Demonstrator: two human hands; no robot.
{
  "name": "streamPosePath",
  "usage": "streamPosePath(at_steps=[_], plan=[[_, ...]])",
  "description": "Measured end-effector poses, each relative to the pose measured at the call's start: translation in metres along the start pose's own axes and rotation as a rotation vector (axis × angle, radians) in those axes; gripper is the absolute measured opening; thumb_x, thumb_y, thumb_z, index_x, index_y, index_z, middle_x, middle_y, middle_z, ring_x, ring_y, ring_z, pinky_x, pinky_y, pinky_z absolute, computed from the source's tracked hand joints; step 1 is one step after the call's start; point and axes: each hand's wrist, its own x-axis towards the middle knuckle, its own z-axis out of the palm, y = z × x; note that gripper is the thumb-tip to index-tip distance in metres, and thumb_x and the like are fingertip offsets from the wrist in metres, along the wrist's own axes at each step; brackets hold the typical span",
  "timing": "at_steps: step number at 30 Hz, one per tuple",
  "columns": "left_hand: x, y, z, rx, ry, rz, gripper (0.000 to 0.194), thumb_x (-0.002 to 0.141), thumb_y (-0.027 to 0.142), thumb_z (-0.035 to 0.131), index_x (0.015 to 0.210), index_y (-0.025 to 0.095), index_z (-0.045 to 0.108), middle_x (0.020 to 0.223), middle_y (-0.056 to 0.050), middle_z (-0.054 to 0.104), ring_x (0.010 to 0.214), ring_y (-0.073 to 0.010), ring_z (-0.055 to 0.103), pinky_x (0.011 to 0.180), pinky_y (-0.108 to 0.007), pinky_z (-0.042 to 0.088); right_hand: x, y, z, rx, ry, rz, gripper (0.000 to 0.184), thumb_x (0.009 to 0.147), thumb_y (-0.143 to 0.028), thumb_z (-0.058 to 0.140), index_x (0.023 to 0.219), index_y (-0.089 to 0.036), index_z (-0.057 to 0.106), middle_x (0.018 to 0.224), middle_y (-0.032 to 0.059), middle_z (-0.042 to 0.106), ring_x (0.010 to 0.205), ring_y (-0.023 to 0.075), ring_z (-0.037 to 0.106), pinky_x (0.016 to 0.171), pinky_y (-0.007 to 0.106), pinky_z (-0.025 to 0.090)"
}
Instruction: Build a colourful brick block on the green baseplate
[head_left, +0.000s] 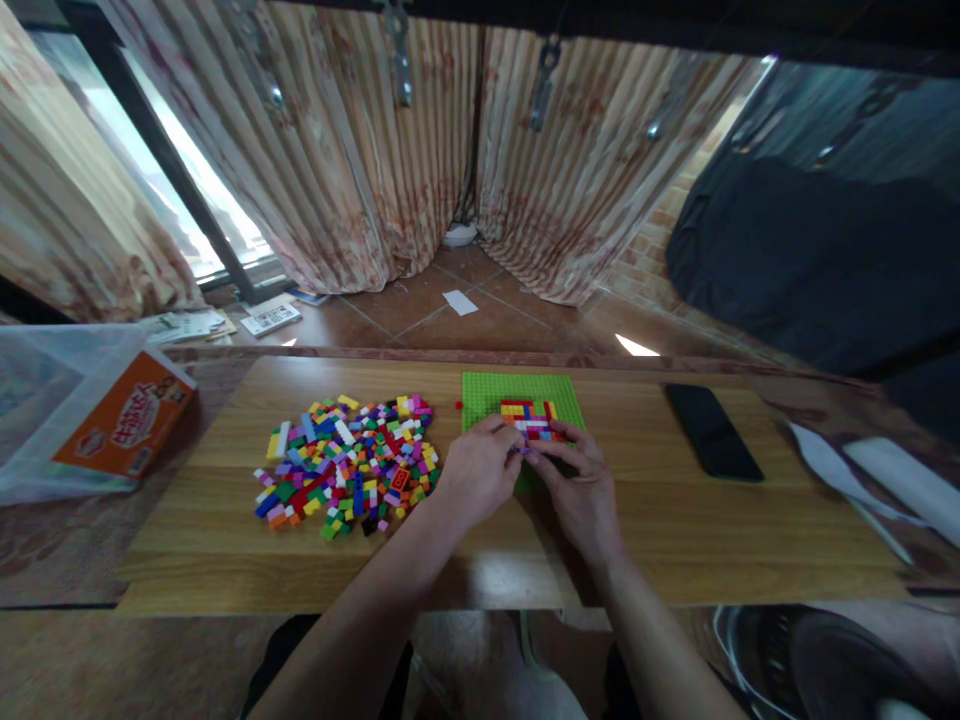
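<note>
A green studded baseplate [484,392] lies on the wooden table, with a patch of red, yellow, white and purple toy bricks [529,412] built on it. Over the near edge of that patch, the fingers of my left hand [480,465] pinch a small purple brick [523,450]. My right hand [581,485] is on the other side of the same brick, its fingertips closed against it. Both hands hide the lower part of the baseplate. To the left spreads a heap of loose coloured bricks [352,460].
One small red brick [458,405] lies just left of the baseplate. A black phone [712,430] rests on the right of the wooden table [630,550]. At far left stands a clear plastic box [67,370] with an orange label. White paper [832,460] lies at the right end.
</note>
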Motion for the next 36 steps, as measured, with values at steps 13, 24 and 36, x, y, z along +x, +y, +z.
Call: streamPosePath(at_steps=[13, 24, 36], plan=[[0.0077, 0.0019, -0.0007, 0.121, -0.051, 0.018, 0.013, 0.081, 0.019, 0.055, 0.087, 0.019, 0.067, 0.093, -0.005, 0.063, 0.079, -0.0167, 0.060, 0.073, -0.027, 0.050, 0.0050, -0.0012, -0.0033, -0.003, -0.012, 0.033, 0.014, 0.079, -0.037, 0.068, 0.081, -0.024, 0.074, 0.115, 0.0077, 0.060, 0.113, 0.0239, 0.056, 0.100, 0.044, 0.043], [0.0060, -0.0005, -0.0040, 0.099, -0.041, 0.059, 0.019, 0.087, 0.023, 0.052, 0.084, 0.020, 0.071, 0.091, -0.005, 0.065, 0.080, -0.0167, 0.062, 0.069, -0.027, 0.048, 0.0034, -0.0050, 0.0016, -0.086, 0.004, 0.017, 0.012, 0.079, -0.035, 0.067, 0.077, -0.026, 0.074, 0.116, 0.0072, 0.058, 0.111, 0.0249, 0.055, 0.099, 0.046, 0.043], [0.0024, 0.0023, -0.0004, 0.072, 0.000, -0.019, 0.018, 0.086, 0.019, 0.054, 0.090, 0.023, 0.071, 0.096, -0.003, 0.067, 0.082, -0.0167, 0.064, 0.071, -0.027, 0.049, 0.0048, -0.0079, 0.0043, -0.104, 0.029, 0.018, 0.009, 0.077, -0.030, 0.066, 0.075, -0.024, 0.073, 0.112, 0.0078, 0.057, 0.108, 0.0249, 0.056, 0.097, 0.044, 0.044]])
